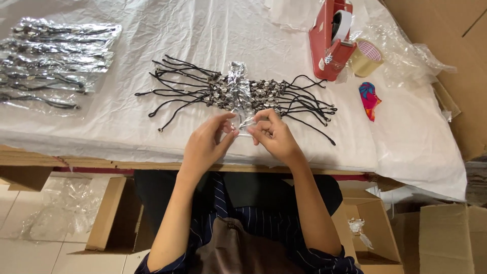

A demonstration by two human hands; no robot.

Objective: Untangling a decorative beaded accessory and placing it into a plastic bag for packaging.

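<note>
Clear plastic sleeve (242, 123) lay pinched between your left hand (207, 143) and right hand (274, 137) — both closed on it — just before the corded bracelets (238, 94).

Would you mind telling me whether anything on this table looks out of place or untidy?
Nothing is spilled or broken. The bracelet cords lie splayed and tangled, and a small colourful cloth scrap sits stray beside the tape roll.

A dark navy shirt with thin pale stripes was worn, its sleeves (324, 259) pushed up past the elbows. A brown apron (238, 248) was seen over the shirt. No rings or watch were seen on the hands.
</note>
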